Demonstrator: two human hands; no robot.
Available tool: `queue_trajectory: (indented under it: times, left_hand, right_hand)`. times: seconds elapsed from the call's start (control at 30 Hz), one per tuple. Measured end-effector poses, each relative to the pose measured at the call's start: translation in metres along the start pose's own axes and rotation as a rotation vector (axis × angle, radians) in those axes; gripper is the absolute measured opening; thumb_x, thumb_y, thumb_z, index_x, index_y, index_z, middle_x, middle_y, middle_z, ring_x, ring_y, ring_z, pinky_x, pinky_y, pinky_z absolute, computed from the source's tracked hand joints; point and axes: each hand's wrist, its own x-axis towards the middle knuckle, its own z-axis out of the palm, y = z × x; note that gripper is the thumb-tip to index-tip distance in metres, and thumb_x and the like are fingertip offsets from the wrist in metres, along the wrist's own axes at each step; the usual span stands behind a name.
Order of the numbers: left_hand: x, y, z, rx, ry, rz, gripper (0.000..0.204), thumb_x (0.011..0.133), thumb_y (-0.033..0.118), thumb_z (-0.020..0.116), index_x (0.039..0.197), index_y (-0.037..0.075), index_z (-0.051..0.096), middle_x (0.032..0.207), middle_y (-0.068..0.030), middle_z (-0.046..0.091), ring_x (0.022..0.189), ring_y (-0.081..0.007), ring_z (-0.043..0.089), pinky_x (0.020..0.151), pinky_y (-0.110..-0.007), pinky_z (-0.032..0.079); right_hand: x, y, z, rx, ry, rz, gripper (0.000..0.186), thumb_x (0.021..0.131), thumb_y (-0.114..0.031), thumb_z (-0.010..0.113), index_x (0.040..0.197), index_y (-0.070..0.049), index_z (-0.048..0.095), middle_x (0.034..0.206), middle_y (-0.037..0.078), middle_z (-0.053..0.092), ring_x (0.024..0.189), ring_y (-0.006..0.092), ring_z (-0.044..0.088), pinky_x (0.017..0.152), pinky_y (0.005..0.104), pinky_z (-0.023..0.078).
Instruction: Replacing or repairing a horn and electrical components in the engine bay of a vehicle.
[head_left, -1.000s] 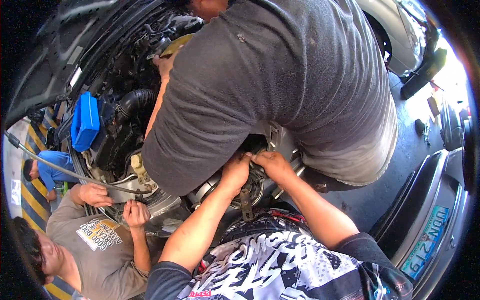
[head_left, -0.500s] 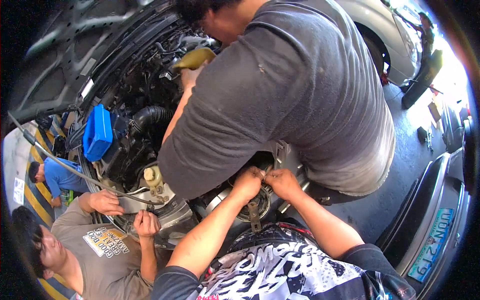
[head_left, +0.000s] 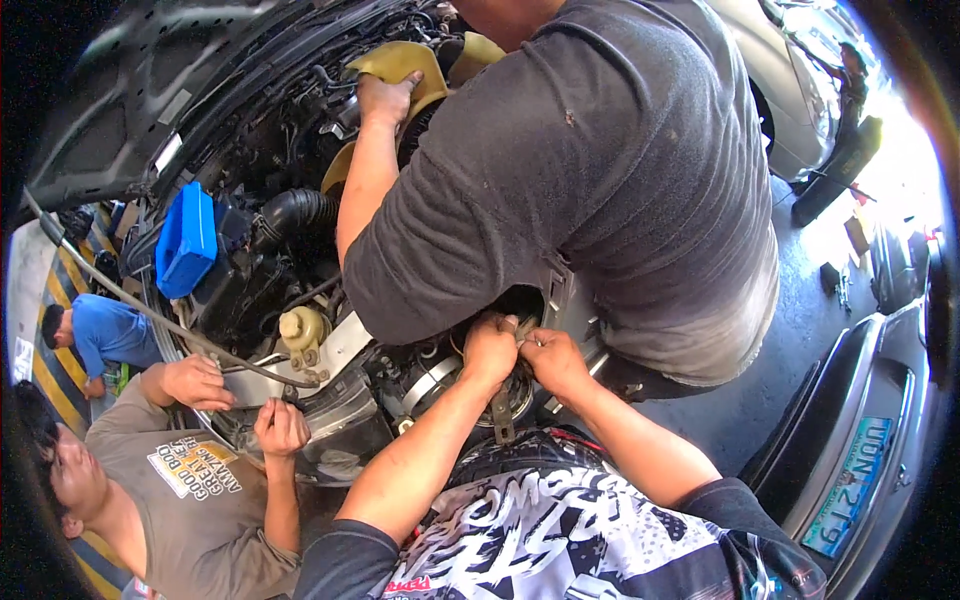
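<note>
Left hand: comes up from below, palm turned down and fingers curled inward; the left hand (head_left: 490,350) has its thumb and forefinger pinched closed at a small piece (head_left: 523,331).
Right hand: mirrors it just beside; the right hand (head_left: 553,360) is half-curled, its thumb and forefinger tips pinching the same piece.
Small piece: between both sets of fingertips, before the dark round opening (head_left: 518,301) in the car's front; too hidden to identify.
Metal bracket: the strip (head_left: 503,415) hangs below the left hand.
Blue tray: the open-topped plastic tray (head_left: 186,242) sits tilted on the engine bay's side; I cannot tell its contents.
Fluid reservoir: the yellowed, capped reservoir (head_left: 303,332) stands near the headlamp; fluid level unclear.
</note>
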Motion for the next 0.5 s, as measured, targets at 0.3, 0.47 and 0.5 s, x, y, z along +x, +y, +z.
queue_trajectory:
  times: [0.3,0.47,0.5]
  left_hand:
    - [-0.012,0.033,-0.006,0.028,0.083,-0.085,0.029,0.095,0.025,0.063,0.088,-0.003,0.067,0.085,-0.0243,0.071,0.084,-0.04,0.069,0.076,-0.048,0.051]
    - [-0.021,0.045,-0.02,-0.001,-0.1,0.026,0.03,0.096,0.026,0.064,0.085,-0.001,0.068,0.073,-0.0191,0.069,0.07,-0.0337,0.069,0.067,-0.044,0.05]
    - [-0.018,0.043,-0.021,-0.001,-0.1,0.025,0.03,0.096,0.026,0.064,0.085,-0.001,0.068,0.073,-0.0191,0.069,0.07,-0.0337,0.069,0.067,-0.044,0.05]
  right_hand:
    - [-0.017,-0.011,-0.006,0.014,-0.036,0.01,0.022,0.089,-0.02,0.065,0.086,0.001,0.07,0.071,0.011,0.066,0.069,0.0176,0.06,0.067,0.037,0.049]
    - [-0.002,0.011,-0.004,0.257,-0.179,0.244,0.018,0.09,-0.018,0.066,0.087,0.0,0.071,0.08,0.007,0.068,0.076,0.0166,0.059,0.071,0.0322,0.047]
    - [0.008,0.011,-0.002,0.356,-0.171,0.274,0.018,0.091,-0.016,0.064,0.085,0.0,0.071,0.08,0.007,0.069,0.073,0.018,0.059,0.07,0.0331,0.047]
